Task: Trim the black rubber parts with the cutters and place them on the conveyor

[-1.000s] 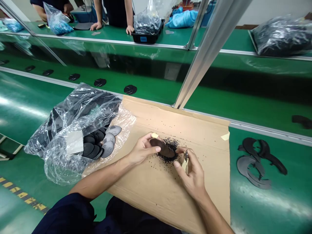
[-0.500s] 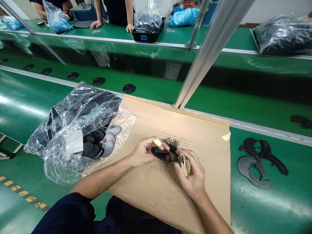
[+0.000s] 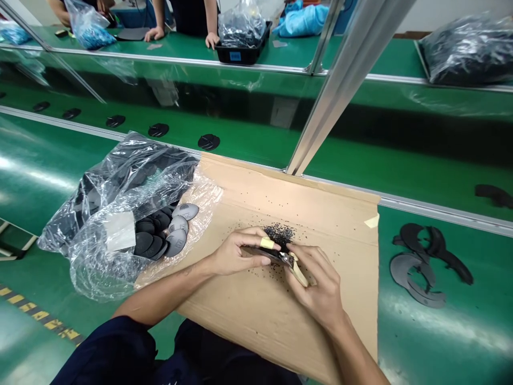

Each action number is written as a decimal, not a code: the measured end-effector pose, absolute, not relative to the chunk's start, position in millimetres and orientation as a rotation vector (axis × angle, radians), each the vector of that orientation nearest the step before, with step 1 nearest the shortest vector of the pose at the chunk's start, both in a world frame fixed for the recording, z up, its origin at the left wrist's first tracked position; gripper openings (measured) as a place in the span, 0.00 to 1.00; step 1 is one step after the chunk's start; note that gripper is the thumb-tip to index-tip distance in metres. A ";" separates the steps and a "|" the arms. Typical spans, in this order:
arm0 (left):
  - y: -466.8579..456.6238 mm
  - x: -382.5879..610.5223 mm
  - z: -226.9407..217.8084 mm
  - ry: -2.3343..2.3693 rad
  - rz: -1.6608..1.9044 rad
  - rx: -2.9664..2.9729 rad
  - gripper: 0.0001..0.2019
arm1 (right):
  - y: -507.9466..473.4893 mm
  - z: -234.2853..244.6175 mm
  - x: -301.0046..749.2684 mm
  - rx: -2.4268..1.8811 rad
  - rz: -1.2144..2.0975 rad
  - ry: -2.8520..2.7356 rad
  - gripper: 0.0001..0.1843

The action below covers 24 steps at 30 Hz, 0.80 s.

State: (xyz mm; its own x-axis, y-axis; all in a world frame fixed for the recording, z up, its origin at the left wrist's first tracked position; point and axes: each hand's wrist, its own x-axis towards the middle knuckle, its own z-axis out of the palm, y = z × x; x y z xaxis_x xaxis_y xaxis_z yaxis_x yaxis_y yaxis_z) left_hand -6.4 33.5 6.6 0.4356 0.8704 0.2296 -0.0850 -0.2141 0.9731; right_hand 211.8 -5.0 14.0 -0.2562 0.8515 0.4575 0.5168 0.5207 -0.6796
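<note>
My left hand curls closed around a dark rubber piece, held edge-on above a cardboard sheet gritty with black rubber crumbs. My right hand grips cream-handled nippers at its tip. A crinkly clear plastic bag of matte black discs sits beside, on the glossy green bench.

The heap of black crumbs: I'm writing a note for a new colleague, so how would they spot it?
Start at the brown cardboard sheet taped on the green bench. Just beyond the left hand and right hand lies a dense heap of black crumbs; the specks around it lie scattered, not piled.
</note>
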 end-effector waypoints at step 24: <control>39.8 -13.5 7.5 0.616 0.919 1.648 0.14 | -3.4 10.4 224.2 -1.066 0.376 -2.097 0.18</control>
State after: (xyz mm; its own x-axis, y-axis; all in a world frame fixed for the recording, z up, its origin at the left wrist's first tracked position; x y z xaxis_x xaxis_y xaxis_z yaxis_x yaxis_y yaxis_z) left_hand -13.5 39.8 7.5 0.5639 0.7855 0.2548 -0.0626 -0.2670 0.9617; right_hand 224.2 -3.4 10.4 -0.3796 0.7882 0.4845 0.5709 0.6116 -0.5477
